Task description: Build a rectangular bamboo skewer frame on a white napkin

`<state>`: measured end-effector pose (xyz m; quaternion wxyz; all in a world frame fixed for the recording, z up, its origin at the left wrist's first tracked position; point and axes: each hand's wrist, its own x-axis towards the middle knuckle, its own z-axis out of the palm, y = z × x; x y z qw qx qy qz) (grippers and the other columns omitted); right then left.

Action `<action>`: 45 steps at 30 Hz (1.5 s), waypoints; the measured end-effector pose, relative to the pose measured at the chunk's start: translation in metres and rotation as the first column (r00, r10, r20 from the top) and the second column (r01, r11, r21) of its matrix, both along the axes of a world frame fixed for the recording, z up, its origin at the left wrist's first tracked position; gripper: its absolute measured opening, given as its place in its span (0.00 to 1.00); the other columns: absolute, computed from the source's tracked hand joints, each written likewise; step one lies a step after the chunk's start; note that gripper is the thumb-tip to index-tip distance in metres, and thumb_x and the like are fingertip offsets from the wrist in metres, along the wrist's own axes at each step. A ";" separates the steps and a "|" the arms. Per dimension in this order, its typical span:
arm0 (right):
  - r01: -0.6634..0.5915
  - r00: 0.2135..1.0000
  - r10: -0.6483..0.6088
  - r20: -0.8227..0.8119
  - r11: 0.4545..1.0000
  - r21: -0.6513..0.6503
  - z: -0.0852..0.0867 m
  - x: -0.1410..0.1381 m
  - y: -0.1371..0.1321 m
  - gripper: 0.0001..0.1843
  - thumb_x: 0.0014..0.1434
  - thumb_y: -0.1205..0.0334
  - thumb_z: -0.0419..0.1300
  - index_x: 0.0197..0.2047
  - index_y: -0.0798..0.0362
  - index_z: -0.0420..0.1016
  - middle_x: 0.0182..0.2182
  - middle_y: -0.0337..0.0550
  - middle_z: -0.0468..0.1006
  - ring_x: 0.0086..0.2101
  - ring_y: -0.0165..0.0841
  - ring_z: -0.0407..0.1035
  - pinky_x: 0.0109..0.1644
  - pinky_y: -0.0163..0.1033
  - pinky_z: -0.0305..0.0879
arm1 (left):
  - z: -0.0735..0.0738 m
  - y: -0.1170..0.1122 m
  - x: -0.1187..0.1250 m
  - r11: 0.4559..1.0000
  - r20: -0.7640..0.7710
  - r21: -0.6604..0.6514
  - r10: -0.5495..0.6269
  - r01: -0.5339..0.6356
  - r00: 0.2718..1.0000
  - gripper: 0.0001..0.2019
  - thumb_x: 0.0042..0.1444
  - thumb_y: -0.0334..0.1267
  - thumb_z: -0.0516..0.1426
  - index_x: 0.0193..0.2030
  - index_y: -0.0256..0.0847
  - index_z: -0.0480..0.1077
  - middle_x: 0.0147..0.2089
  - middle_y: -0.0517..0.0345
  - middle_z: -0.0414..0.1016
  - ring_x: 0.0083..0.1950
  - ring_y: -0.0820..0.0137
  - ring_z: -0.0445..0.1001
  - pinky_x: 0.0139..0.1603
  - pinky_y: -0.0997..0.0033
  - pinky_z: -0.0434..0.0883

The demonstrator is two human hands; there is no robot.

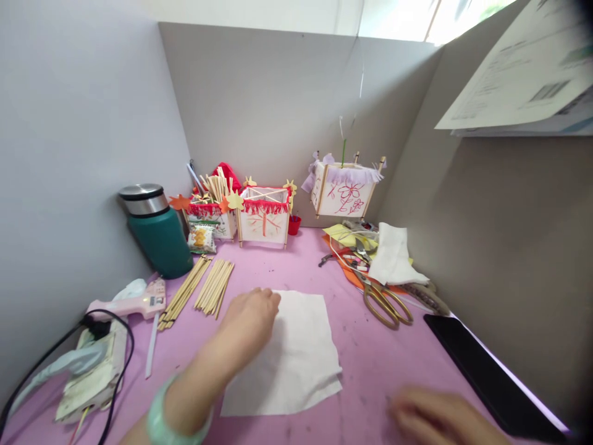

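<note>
A white cloth (306,346) lies nearly flat on the pink-covered table, its right edge slightly wrinkled. My left hand (254,315), with a pale green band at the wrist, is over the cloth's far left corner. Its fingers are curled downward and closed, and their tips are hidden, so what they pinch does not show. Low on the right, my right hand (440,414) is smeared by motion, apart from the cloth. Two bundles of thin sticks, darker ones (185,290) and paler ones (214,287), lie left of the cloth.
At left stand a green bottle (162,238), a pink glue gun (139,303) and a power strip (95,371). Fringed lanterns sit behind, one white lantern (345,188) hanging. Scissors (382,303), a folded white cloth (393,256) and a black slab (491,371) are at right.
</note>
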<state>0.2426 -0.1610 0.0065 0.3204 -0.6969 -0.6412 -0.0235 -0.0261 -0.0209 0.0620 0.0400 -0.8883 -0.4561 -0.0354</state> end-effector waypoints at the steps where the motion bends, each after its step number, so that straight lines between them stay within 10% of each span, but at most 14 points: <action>1: -0.060 0.998 0.061 0.003 0.997 -0.057 0.003 -0.002 0.022 0.11 0.62 0.53 0.54 0.41 0.48 0.74 0.40 0.40 0.75 0.35 0.29 0.70 0.39 0.36 0.68 | -0.003 0.016 0.007 0.999 -0.041 -0.006 0.043 -0.044 0.998 0.12 0.55 0.27 0.48 0.40 0.38 0.72 0.39 0.48 0.75 0.43 0.61 0.73 0.41 0.63 0.69; 7: -0.137 0.984 0.166 0.069 0.940 -0.312 0.001 -0.035 0.144 0.11 0.58 0.61 0.53 0.42 0.54 0.73 0.35 0.43 0.77 0.33 0.32 0.70 0.35 0.34 0.60 | -0.038 0.064 0.005 0.987 -0.057 -0.022 0.156 -0.157 0.986 0.15 0.52 0.23 0.48 0.42 0.32 0.70 0.42 0.41 0.73 0.42 0.60 0.74 0.38 0.64 0.68; 11: -0.110 0.976 0.160 0.145 0.948 -0.300 -0.008 -0.046 0.165 0.08 0.58 0.65 0.52 0.31 0.53 0.71 0.32 0.43 0.75 0.34 0.33 0.69 0.36 0.35 0.57 | -0.046 0.066 -0.002 0.984 -0.019 -0.016 0.178 -0.178 0.984 0.12 0.57 0.29 0.47 0.42 0.35 0.69 0.40 0.46 0.72 0.40 0.63 0.74 0.39 0.65 0.67; 17: -0.050 0.967 0.095 0.238 0.980 -0.191 0.003 -0.037 0.182 0.12 0.62 0.65 0.47 0.41 0.57 0.71 0.41 0.53 0.73 0.45 0.40 0.64 0.49 0.43 0.56 | -0.044 0.074 0.011 0.970 0.038 0.020 0.243 -0.244 0.969 0.15 0.60 0.30 0.43 0.47 0.39 0.66 0.45 0.49 0.70 0.41 0.65 0.73 0.40 0.66 0.66; 22: -0.137 0.945 0.165 0.284 0.984 -0.117 -0.002 -0.063 0.160 0.24 0.62 0.62 0.48 0.60 0.60 0.60 0.62 0.56 0.57 0.60 0.44 0.50 0.60 0.50 0.47 | -0.048 0.057 0.024 0.980 0.174 0.112 0.143 -0.164 0.974 0.21 0.60 0.29 0.43 0.60 0.35 0.58 0.61 0.41 0.61 0.56 0.60 0.66 0.51 0.62 0.65; 26: -0.403 0.838 0.461 0.291 0.883 -0.239 -0.024 -0.071 0.133 0.32 0.64 0.52 0.46 0.66 0.60 0.50 0.66 0.52 0.49 0.64 0.39 0.41 0.65 0.47 0.41 | -0.068 0.041 0.028 0.994 0.119 -0.076 -0.069 0.078 0.991 0.26 0.63 0.43 0.42 0.64 0.30 0.54 0.67 0.38 0.53 0.68 0.56 0.49 0.63 0.54 0.54; 30: -0.166 0.912 0.275 0.304 0.926 -0.339 -0.030 -0.036 0.115 0.30 0.63 0.51 0.48 0.61 0.64 0.60 0.61 0.60 0.59 0.61 0.47 0.50 0.62 0.55 0.45 | -0.074 0.034 0.021 0.985 0.036 -0.174 0.017 -0.010 0.999 0.32 0.62 0.51 0.42 0.65 0.28 0.52 0.69 0.36 0.47 0.70 0.53 0.44 0.65 0.48 0.47; 33: -0.119 0.936 0.192 0.296 0.962 -0.248 -0.017 -0.013 0.086 0.21 0.63 0.59 0.48 0.54 0.63 0.66 0.55 0.62 0.66 0.56 0.48 0.57 0.58 0.56 0.50 | -0.060 0.016 0.011 0.990 0.042 -0.127 0.074 -0.068 0.996 0.27 0.60 0.44 0.47 0.62 0.28 0.58 0.67 0.34 0.53 0.68 0.50 0.49 0.63 0.46 0.49; 38: -0.443 0.870 0.466 0.161 0.882 -0.160 -0.014 -0.017 0.032 0.08 0.63 0.65 0.50 0.40 0.53 0.70 0.38 0.46 0.72 0.39 0.35 0.64 0.43 0.41 0.60 | -0.047 -0.047 -0.004 0.968 0.208 -0.170 -0.147 0.184 0.967 0.05 0.55 0.35 0.54 0.37 0.40 0.69 0.45 0.52 0.72 0.46 0.62 0.68 0.48 0.61 0.65; 45: -0.400 0.860 0.406 0.310 0.913 -0.085 -0.035 -0.027 0.050 0.13 0.58 0.77 0.47 0.32 0.56 0.70 0.31 0.47 0.69 0.33 0.34 0.60 0.38 0.40 0.56 | -0.069 -0.064 -0.002 0.982 0.135 -0.050 -0.174 0.182 0.975 0.09 0.56 0.24 0.48 0.33 0.38 0.67 0.37 0.53 0.70 0.39 0.64 0.66 0.41 0.61 0.65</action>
